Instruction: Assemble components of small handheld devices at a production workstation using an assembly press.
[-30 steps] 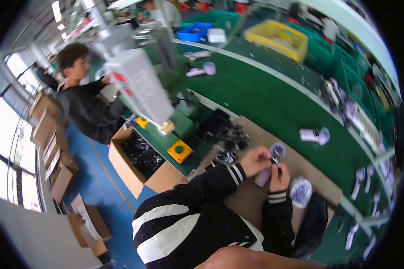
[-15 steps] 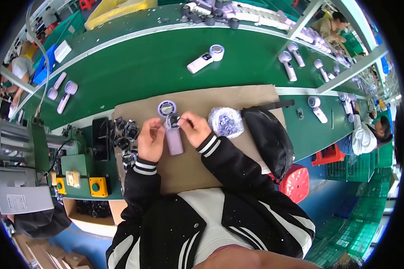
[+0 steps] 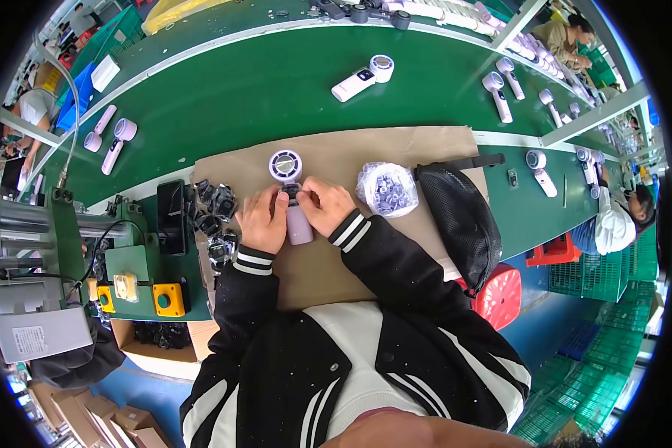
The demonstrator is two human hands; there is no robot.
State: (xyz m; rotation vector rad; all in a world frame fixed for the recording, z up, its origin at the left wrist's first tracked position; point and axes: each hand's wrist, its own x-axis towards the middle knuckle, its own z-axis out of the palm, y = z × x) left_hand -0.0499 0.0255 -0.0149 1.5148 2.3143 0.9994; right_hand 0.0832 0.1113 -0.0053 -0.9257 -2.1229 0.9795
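I hold a lilac handheld fan (image 3: 291, 196) upright on the brown cardboard mat (image 3: 418, 153), its round head pointing away from me. My left hand (image 3: 262, 220) wraps its left side, fingers curled. My right hand (image 3: 325, 203) pinches a small dark part at the fan's neck. Right of the fan lies a clear bag of small parts (image 3: 386, 188); left of it, loose black pieces (image 3: 213, 203).

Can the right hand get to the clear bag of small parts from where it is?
Probably yes: the bag of small parts lies on the brown mat just beside the right hand, nothing between, though that hand is busy on the lilac handheld fan.
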